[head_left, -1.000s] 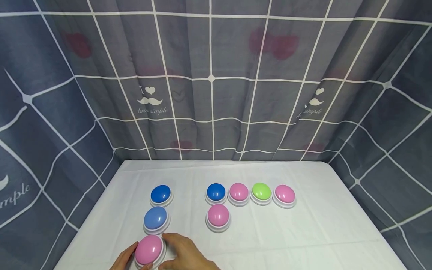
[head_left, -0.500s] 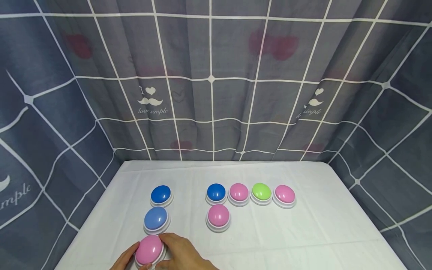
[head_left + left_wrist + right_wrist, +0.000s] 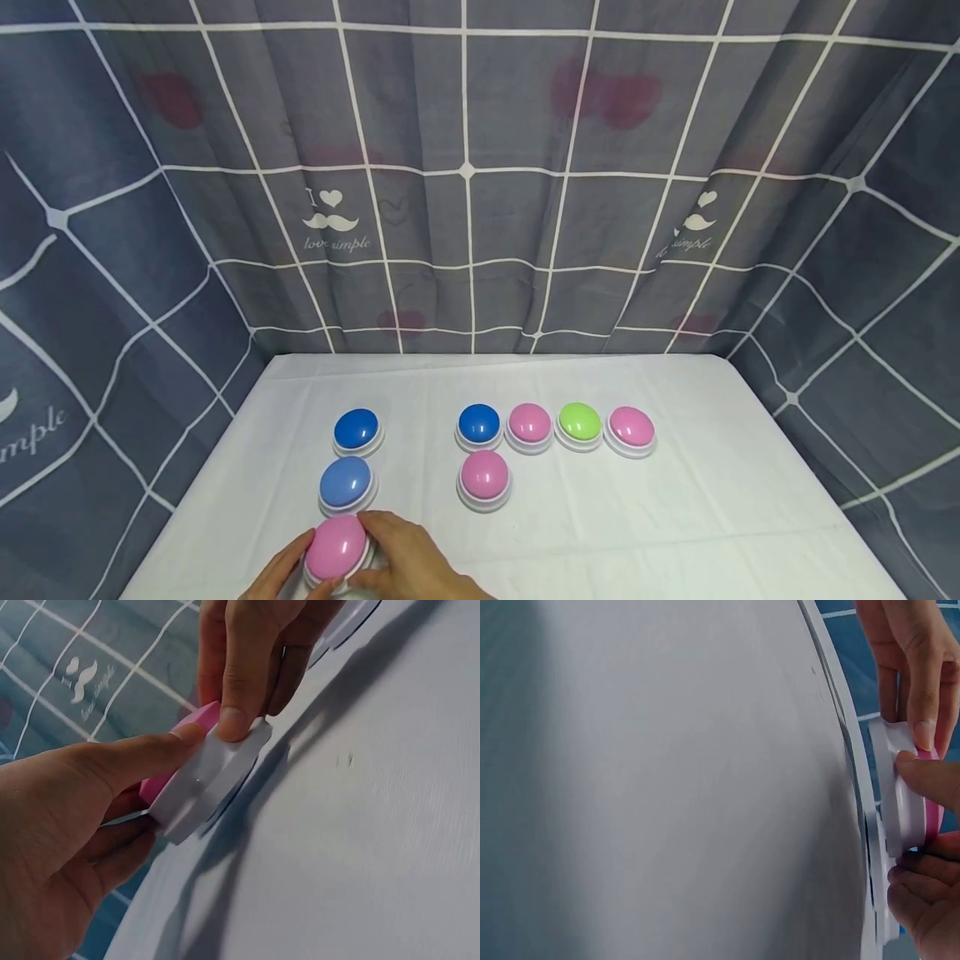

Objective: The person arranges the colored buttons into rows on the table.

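Observation:
A pink push button (image 3: 336, 547) with a white round base sits at the front left in the head view. My left hand (image 3: 279, 572) grips it from the left, with the thumb on the near side of the base. From the right, my right hand (image 3: 412, 557) grips the same button. Both thumbs press the white base (image 3: 199, 787) in the left wrist view, and fingers reach round the far side. The right wrist view shows the right hand (image 3: 930, 892) below and the left hand (image 3: 919, 660) above the button. Whether its base touches the table is unclear.
Directly behind it stand a light blue button (image 3: 346, 482) and a dark blue button (image 3: 356, 429). Further right, a dark blue (image 3: 478, 424), a pink (image 3: 529, 423), a green (image 3: 579, 422) and a pink button (image 3: 632, 427) form a row, with another pink button (image 3: 484, 474) in front.
The held pink button has shifted slightly right and away from me, with both hands staying on it. The other buttons keep their places.

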Demonstrator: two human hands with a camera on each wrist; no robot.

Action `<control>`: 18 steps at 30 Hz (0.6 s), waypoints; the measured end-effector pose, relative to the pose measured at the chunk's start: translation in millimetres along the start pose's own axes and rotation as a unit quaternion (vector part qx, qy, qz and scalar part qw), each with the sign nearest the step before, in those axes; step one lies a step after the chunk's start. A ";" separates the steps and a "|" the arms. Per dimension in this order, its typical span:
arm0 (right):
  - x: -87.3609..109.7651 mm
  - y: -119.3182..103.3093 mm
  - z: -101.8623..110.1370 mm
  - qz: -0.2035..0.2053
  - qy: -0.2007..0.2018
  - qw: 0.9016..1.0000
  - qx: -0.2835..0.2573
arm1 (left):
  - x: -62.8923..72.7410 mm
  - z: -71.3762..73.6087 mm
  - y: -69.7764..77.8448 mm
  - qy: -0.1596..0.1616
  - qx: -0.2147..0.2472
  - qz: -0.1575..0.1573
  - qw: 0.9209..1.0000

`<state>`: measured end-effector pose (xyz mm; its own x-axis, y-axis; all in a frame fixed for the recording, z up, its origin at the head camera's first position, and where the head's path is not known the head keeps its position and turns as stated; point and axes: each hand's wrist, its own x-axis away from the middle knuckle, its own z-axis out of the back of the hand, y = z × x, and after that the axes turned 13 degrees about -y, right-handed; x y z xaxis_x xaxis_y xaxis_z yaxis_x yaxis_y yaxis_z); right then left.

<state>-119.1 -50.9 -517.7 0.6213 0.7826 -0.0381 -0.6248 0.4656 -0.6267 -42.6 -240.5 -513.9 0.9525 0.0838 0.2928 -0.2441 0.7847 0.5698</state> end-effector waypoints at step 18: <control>65.9 48.2 60.6 0.047 0.201 0.978 -0.014 | -35.4 -23.4 101.4 0.170 0.031 -0.301 0.938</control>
<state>-136.9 48.2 -503.3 0.7016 0.5921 -0.3963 -0.6781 0.3841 -0.6266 -96.9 -149.5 -484.4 0.9219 -0.1636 -0.3512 0.3558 0.7161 0.6004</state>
